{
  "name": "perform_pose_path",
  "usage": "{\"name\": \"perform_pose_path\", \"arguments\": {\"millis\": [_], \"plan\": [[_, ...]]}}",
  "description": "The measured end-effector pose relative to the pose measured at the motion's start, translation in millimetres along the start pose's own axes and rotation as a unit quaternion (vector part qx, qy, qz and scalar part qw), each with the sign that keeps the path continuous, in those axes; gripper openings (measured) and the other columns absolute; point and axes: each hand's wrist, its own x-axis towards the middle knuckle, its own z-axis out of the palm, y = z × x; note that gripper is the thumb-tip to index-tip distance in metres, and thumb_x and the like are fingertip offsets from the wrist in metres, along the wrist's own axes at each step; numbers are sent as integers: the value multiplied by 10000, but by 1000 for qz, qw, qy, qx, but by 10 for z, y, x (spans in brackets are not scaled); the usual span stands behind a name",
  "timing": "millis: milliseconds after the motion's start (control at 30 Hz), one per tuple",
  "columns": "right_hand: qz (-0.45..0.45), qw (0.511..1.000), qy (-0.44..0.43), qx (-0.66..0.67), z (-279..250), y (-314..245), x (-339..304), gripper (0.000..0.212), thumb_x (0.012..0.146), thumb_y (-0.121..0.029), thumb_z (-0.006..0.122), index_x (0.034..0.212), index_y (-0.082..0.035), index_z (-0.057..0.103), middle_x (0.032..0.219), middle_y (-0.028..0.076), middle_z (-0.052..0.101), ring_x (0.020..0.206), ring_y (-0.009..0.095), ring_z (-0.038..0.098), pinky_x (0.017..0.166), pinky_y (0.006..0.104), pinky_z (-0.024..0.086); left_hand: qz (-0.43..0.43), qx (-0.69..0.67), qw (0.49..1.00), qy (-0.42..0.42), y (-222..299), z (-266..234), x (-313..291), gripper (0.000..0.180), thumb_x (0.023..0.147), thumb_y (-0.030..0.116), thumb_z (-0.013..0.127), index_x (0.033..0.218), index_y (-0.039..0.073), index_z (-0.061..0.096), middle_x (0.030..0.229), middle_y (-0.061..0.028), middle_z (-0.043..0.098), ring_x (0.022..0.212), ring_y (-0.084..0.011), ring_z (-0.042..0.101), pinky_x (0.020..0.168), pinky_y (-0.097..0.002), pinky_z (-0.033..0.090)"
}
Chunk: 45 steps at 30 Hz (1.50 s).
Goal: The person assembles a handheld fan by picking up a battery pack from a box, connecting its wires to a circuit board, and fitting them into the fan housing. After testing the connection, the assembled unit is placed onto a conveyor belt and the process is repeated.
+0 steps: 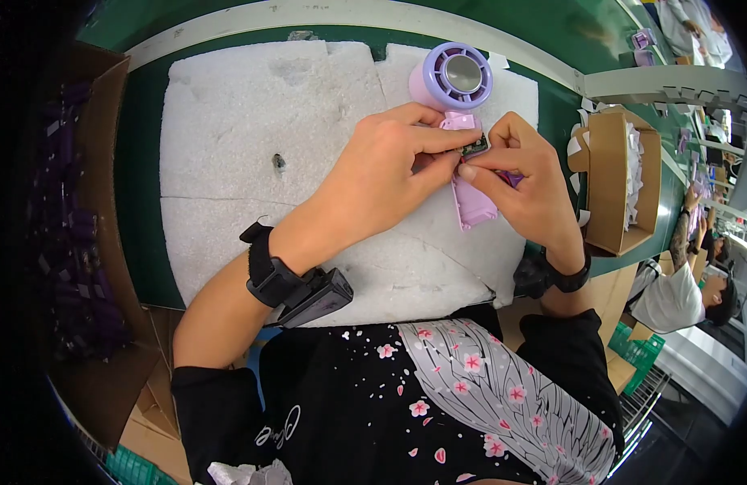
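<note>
A lilac handheld fan (452, 77) lies on the white foam sheet, its round grille with a silver centre at the far end. Its pink-lilac handle shell (473, 208) stretches toward me, opened up, and a small dark circuit board (475, 146) shows inside. My left hand (377, 166) is closed on the handle from the left, fingertips by the board. From the other side my right hand (529, 174) pinches with thumb and forefinger close to the board. Thin reddish wires and a bit of darker purple show beside its fingers; what exactly it grips is hidden.
The foam sheet (228, 129) covers much of the green bench. A deep cardboard box (107, 186) with dark purple parts stands at left. At right sits a smaller cardboard box (606, 182) with white pieces. Another person (673, 295) works farther right along the line.
</note>
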Motion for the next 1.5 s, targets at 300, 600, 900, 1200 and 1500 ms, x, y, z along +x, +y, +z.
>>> {"name": "perform_pose_path", "arguments": {"millis": [300,600,900,1200,1500], "plan": [[-70,997,25,-17,19,46,19,116,761,-58,745,857,-20,693,801,69,533,643,179,543,552,287,432,9,3,999,32,-9,47,11,347,741,39,652,1079,79,722,1018,-152,669,757,-234,677,677,-289,533],[-69,995,73,-23,15,-20,61,345,729,-57,756,1053,-34,641,919,81,622,703,198,640,624,283,532,20,-4,997,77,13,91,13,309,705,67,670,1002,100,746,846,-137,661,650,-243,652,630,-321,538],[-109,990,74,-46,50,60,57,329,688,-77,785,999,-41,685,1013,101,664,785,225,683,685,291,559,21,9,1000,18,63,-10,3,309,680,38,636,972,36,736,945,-142,706,636,-227,674,603,-276,539],[-133,984,101,-67,78,65,79,281,665,-82,794,930,-37,712,983,107,682,775,225,683,676,289,558,18,35,999,-4,51,-41,16,283,706,48,626,967,49,735,884,-158,695,609,-248,657,565,-291,522],[122,978,-69,154,-187,-112,71,381,763,-58,733,1132,-57,638,1005,51,656,703,110,654,578,238,506,17,24,999,25,19,-120,30,323,736,15,585,1027,39,723,953,-127,644,764,-182,649,648,-260,497]]}}
